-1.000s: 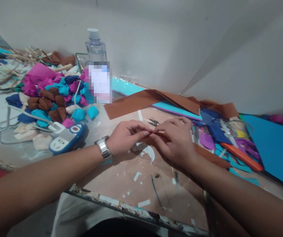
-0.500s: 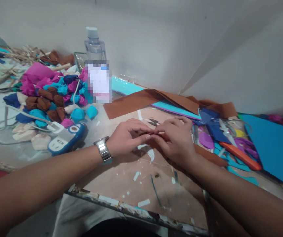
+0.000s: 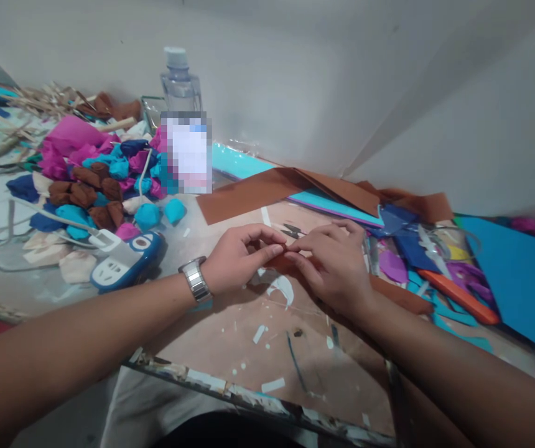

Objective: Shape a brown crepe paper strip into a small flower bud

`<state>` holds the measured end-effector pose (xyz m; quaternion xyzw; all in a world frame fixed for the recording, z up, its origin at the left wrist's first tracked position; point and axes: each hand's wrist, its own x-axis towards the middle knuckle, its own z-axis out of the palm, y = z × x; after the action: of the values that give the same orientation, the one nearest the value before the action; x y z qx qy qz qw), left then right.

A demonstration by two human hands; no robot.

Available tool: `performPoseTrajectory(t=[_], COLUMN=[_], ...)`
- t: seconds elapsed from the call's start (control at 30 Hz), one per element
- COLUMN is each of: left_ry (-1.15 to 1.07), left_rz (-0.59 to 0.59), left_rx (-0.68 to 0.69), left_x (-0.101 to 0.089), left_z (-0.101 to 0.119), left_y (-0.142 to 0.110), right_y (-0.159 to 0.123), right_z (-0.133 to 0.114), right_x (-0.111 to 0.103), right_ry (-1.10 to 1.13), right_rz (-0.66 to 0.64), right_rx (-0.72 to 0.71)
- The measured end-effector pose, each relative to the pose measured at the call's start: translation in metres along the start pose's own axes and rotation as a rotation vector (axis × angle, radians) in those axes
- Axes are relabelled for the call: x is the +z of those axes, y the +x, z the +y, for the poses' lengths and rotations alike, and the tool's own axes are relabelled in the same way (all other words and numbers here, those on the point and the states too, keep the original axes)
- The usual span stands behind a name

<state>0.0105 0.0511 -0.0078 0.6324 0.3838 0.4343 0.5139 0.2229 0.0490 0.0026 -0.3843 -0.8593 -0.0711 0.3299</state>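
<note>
My left hand, with a metal watch on its wrist, pinches brown crepe paper between thumb and forefinger. Close beside it, my right hand grips the same paper with its fingertips. Most of the paper is hidden behind the fingers. A strip of brown paper shows beyond my right wrist; whether it joins the piece in my fingers I cannot tell. Just behind the fingertips lie dark pointed blades, apparently scissors, partly covered by my right hand.
To the left are a blue-and-white power strip, crumpled paper balls, a phone-like screen and a water bottle. Folded brown paper lies behind. On the right are an orange-handled cutter and blue sheets. White scraps dot the table.
My fingertips came closer together over the brown paper, then parted slightly; both hands stay in nearly the same place. The things on the table have not moved.
</note>
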Motion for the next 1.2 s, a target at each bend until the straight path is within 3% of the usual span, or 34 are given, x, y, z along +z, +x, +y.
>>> performPoseTrajectory(t=[0.4,0.63,1.03,1.2], left_ry=[0.003,-0.136,-0.044,0.070], left_rz=[-0.015,-0.015,-0.060,-0.074], left_rx=[0.004,-0.048,0.040,-0.009], left_x=[-0.0013,-0.0001,0.0032,0.0016], left_z=[0.0006,-0.0030,-0.0033,-0.0015], left_y=[0.0008,0.0027,0.0011,-0.0002], right_y=[-0.0011,-0.0018,-0.0017,-0.0013], right_z=[0.0004,-0.0014,-0.0005,-0.0007], right_x=[0.0010,0.0010,-0.0004,0.0000], right_ry=[0.019,0.052,0.058,0.060], right_rz=[0.018,-0.085,-0.021,-0.018], right_rx=[0.005,-0.024,0.033,0.050])
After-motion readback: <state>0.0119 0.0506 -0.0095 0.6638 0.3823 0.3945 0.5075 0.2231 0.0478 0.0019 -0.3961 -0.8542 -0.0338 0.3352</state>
